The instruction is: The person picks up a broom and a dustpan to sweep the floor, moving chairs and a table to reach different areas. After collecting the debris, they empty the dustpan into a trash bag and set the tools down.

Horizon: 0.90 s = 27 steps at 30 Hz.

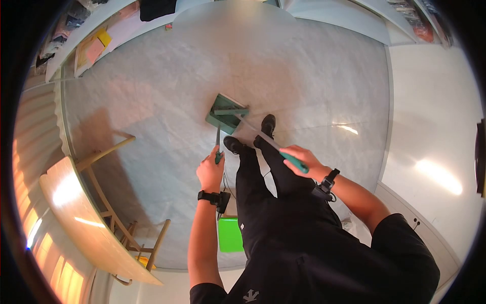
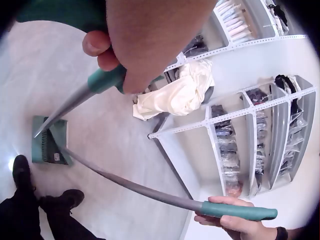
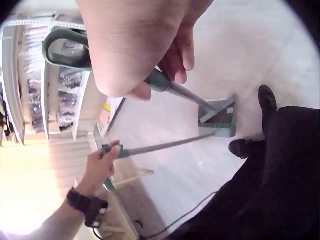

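Observation:
A green dustpan [image 1: 216, 120] lies on the floor in front of the person's shoes, and the broom's head [image 1: 230, 111] sits inside it. The left hand [image 1: 210, 169] grips the green handle of the dustpan's grey pole [image 1: 218, 137]. With fingers curled round it, the right hand [image 1: 305, 161] holds the broom's green handle [image 1: 293, 160]; the grey broom pole [image 1: 260, 133] slants down to the pan. In the left wrist view the right hand [image 2: 240, 222] is on the broom handle [image 2: 239, 211]. The right wrist view shows the left hand [image 3: 100, 167] round the dustpan handle.
A wooden table [image 1: 83, 218] stands at the left with a wooden chair frame [image 1: 109, 197] beside it. A green seat-like object [image 1: 231, 234] is by the person's legs. Shelves with bagged items [image 2: 227, 150] line the wall. A cable [image 3: 187, 215] runs across the floor.

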Tool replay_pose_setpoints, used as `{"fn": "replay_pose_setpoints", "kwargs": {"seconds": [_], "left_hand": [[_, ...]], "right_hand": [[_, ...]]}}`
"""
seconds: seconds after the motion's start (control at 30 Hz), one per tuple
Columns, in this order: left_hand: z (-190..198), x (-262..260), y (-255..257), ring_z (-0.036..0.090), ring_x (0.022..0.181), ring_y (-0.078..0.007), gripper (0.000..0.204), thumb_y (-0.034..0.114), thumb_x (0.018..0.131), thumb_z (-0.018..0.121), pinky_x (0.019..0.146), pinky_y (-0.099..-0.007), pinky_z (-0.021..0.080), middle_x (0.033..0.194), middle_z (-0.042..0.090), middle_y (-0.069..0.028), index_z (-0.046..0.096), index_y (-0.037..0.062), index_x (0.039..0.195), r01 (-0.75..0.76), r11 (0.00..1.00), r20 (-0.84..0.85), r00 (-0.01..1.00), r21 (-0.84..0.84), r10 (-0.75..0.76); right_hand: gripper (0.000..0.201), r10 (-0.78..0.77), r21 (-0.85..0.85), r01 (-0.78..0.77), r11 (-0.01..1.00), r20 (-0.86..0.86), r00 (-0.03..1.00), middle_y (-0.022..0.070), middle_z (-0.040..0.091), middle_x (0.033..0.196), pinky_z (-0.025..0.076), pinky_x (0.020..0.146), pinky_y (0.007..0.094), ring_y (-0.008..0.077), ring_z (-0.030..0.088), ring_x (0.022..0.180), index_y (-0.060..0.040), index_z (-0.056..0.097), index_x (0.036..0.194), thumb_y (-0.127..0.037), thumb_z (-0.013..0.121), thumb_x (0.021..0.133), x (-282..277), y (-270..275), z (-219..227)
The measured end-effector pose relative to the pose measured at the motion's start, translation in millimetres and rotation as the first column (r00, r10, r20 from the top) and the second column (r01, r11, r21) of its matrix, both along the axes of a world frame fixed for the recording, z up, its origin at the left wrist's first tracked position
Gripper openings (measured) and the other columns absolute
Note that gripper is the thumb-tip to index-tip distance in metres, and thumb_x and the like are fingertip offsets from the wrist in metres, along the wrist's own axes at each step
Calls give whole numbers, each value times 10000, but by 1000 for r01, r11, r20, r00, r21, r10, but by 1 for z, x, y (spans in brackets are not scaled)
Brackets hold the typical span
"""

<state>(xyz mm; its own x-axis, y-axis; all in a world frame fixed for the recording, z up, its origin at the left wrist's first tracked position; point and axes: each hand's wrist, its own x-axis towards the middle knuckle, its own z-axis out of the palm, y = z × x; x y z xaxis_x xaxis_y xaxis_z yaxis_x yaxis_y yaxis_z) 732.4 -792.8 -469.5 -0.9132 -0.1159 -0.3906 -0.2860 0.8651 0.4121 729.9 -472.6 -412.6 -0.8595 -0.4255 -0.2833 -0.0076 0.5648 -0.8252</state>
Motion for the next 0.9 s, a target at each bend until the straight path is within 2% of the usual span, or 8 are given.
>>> {"fn": "replay_pose_setpoints", "kwargs": {"seconds": [0.17,0.23,0.33,0.37,0.43,0.7,0.83,0.9], "left_hand": [[4,1,-27,651,680,-291,307,305,837,677,575,-396,504,755,677,-73,667,218,1132,89,996,-7,996,13,-89],[2,0,-43,649,678,-288,314,303,833,681,572,-397,503,762,676,-71,665,218,1135,159,987,-35,987,18,-158],[3,-9,-72,644,682,-284,333,287,816,689,573,-397,499,754,665,-71,661,216,1140,301,947,-30,954,114,-299],[6,-14,-77,644,682,-284,333,287,816,689,573,-397,499,754,665,-71,661,216,1140,304,945,-27,952,117,-303],[13,-24,-84,641,682,-284,329,271,810,691,581,-395,498,746,662,-71,662,217,1133,414,903,66,904,118,-423],[8,-18,-83,636,673,-275,303,267,809,687,578,-390,493,731,657,-59,666,226,1108,411,903,33,908,123,-418],[4,-16,-83,630,658,-275,313,274,806,689,565,-387,486,715,645,-54,661,232,1115,425,896,-13,904,127,-427],[3,-15,-83,628,653,-276,319,276,805,690,561,-388,484,711,641,-54,658,233,1120,429,895,-10,902,123,-431]], "right_hand": [[279,-347,19,347,938,121,930,137,669,1003,499,805,316,220,646,911,10,620,1130,-82,642,868,8,32,34],[276,-552,57,554,831,211,807,156,679,991,500,814,301,197,655,910,33,613,1126,-83,637,877,31,44,44],[266,-691,60,693,719,166,703,162,687,979,508,797,292,180,663,900,44,612,1116,-72,637,878,52,41,59],[266,-695,64,696,716,168,699,162,687,979,508,797,292,180,663,900,44,612,1116,-72,637,878,53,38,63],[260,-535,171,540,824,-76,841,152,686,962,514,761,291,196,672,866,34,612,1106,-59,646,866,52,29,69],[301,-449,190,479,857,-178,876,194,657,940,535,729,382,358,655,838,-1,614,1080,-126,684,816,46,-37,8],[313,-365,137,381,914,-132,922,179,655,954,534,709,372,360,651,820,-13,597,1095,-114,681,811,57,-61,9],[322,-280,113,276,954,13,960,171,654,950,536,711,355,352,652,823,-15,595,1103,-101,683,806,57,-62,14]]}}
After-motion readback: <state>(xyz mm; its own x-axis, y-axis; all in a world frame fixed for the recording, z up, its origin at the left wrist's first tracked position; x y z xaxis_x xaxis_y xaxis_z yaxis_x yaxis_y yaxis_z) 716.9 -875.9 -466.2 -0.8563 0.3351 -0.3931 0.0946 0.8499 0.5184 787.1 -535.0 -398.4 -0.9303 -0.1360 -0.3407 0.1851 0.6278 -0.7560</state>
